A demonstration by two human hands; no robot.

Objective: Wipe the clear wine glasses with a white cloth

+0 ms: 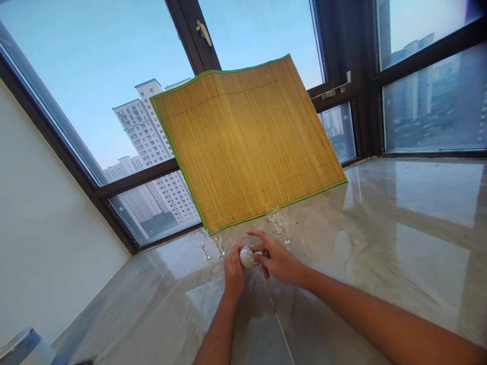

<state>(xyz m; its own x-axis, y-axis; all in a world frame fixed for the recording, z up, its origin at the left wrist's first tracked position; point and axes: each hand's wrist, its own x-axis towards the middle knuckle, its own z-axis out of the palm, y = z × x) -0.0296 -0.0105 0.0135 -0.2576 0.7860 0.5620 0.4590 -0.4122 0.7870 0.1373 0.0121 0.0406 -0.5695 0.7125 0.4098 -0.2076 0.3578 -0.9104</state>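
Low over the grey stone surface, my left hand point(234, 271) is closed around the left side of a small white roll of string point(247, 257). My right hand point(279, 258) is on the roll's right side, thumb and some fingers closed against it, while one finger stretches out to the left above. A thin pale string point(276, 309) runs from beneath my right hand toward the bottom of the view. Behind my left hand stand clear stemmed glasses point(219, 246). More clear glass point(279, 223) stands just behind my right hand; its exact outline is hard to make out.
A bamboo mat point(251, 137) with green edging leans upright against the dark-framed window point(194, 35). The glossy stone surface point(373, 243) extends to the right. At the lower left corner is a partly cut-off white and grey object point(26, 347); a white wall point(41, 213) rises on the left.
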